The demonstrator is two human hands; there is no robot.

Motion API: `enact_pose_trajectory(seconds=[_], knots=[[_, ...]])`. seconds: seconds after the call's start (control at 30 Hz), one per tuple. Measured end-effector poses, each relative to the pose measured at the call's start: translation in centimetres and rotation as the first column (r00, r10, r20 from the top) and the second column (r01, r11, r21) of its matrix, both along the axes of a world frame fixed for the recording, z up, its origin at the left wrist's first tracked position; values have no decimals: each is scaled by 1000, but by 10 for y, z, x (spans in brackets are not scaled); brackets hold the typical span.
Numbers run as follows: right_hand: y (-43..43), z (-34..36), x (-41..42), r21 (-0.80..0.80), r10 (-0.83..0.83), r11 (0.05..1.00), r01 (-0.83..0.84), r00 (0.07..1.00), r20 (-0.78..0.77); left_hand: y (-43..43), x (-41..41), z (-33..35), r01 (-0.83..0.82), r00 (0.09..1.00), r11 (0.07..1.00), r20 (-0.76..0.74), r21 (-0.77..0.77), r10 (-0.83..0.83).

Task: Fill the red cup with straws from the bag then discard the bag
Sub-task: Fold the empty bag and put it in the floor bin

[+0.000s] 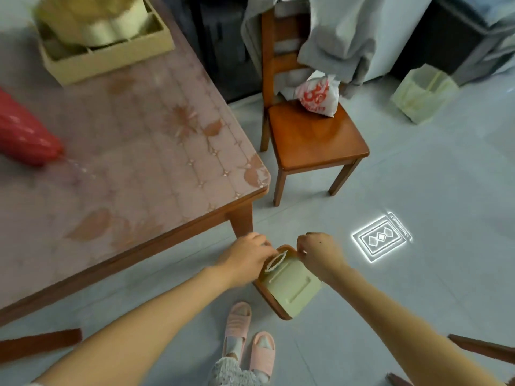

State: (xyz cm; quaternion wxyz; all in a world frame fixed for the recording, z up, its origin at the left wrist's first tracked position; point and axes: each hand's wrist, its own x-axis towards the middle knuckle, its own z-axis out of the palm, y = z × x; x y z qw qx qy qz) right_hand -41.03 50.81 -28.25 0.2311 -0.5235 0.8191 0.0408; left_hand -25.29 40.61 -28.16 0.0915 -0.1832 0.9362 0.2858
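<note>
Head view: left hand [245, 257] and right hand [320, 253] both pinch a crumpled clear bag [274, 260] over a small lidded bin [287, 285]. Bag looks feather-light, limp, slippery; best gripped bunched. Red cup [25, 135] sits on the counter [145, 162].

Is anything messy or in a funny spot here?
Yes. A grey cloth is dumped over the back of the wooden chair, and a white plastic bag sits on its seat. Nothing looks spilled or broken.
</note>
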Motion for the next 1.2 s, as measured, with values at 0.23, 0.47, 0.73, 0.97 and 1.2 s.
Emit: enact_pose_trajectory(seconds=[0.23, 0.47, 0.73, 0.97, 1.2], knots=[[-13, 146, 25, -158, 28, 987, -23, 999, 29, -18, 39, 152, -128, 965, 977, -250, -170, 83], [1, 73, 31, 9, -152, 988, 152, 986, 74, -14, 31, 116, -145, 957, 982, -269, -124, 108], [51, -144, 28, 86, -338, 940, 331, 936, 101, 12, -7, -141, -36, 984, 999, 173, 2, 35], [70, -311, 28, 226, 126, 966, -126, 992, 13, 26, -43, -333, 179, 950, 975, 281, -133, -137], [64, -385, -7, 268, 467, 858, -437, 882, -56, 21, -78, -411, 311, 910, 935, 337, -169, -242]])
